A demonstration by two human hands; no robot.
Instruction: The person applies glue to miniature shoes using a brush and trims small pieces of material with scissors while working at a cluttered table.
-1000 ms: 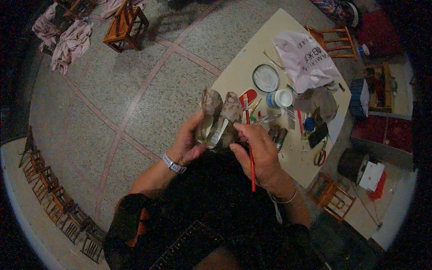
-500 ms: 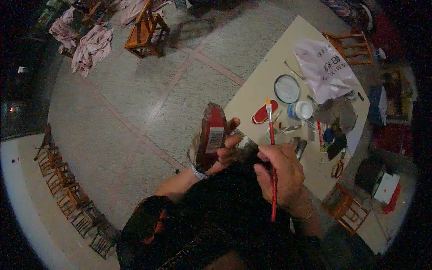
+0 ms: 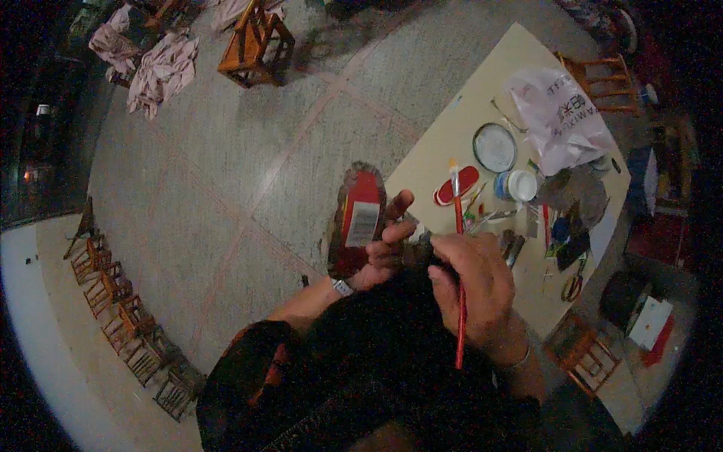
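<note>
My left hand [image 3: 380, 260] is closed round the near end of a shoe-shaped piece [image 3: 367, 187] with a red face, a dark rough edge and a white label. Its upper fingers stick out to the right. Held in my right hand [image 3: 482, 282] is a paintbrush [image 3: 461, 331] with a long red handle, its bristles pointing away from me. The brush tip is over or close to a red sole-shaped piece with a pale rim [image 3: 468, 178] on the table; whether they touch I cannot tell. Dark clothing hides the space between my hands.
The cream table [image 3: 444, 113] to my right carries a round white dish [image 3: 495, 148], a white-and-blue jar [image 3: 521, 185], a plastic bag [image 3: 553, 124], scissors [image 3: 575, 285] and small tools. Wooden chairs [image 3: 580, 350] stand around it. Another chair [image 3: 254, 49] and draped cloth [image 3: 162, 71] are farther off.
The whole view has shifted slightly, with the table and chairs appearing farther right. Both hands keep their holds; the fingers of my left hand and the brush have moved only a little.
</note>
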